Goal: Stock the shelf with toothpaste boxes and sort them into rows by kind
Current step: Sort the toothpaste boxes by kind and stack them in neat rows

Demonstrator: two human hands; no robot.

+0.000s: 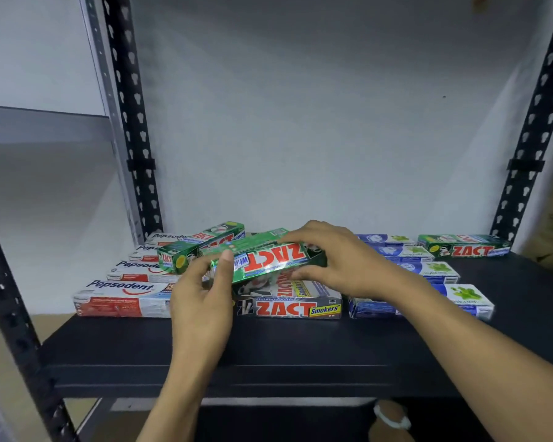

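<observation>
Left hand [201, 301] and right hand [339, 260] grip green box [268, 261] above black shelf [300, 342], wall [300, 122] behind.

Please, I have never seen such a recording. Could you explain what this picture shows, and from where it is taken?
No machine here: a person works with bare hands, and a camera worn on the head looks forward and down, so this picture is the person's own view. The left hand and the right hand together hold a green ZACT box above a black shelf. On it lie Pepsodent boxes at the left, ZACT Smokers boxes in the middle and blue boxes at the right. A second green box lies askew over the Pepsodent ones; a third green box lies back right.
</observation>
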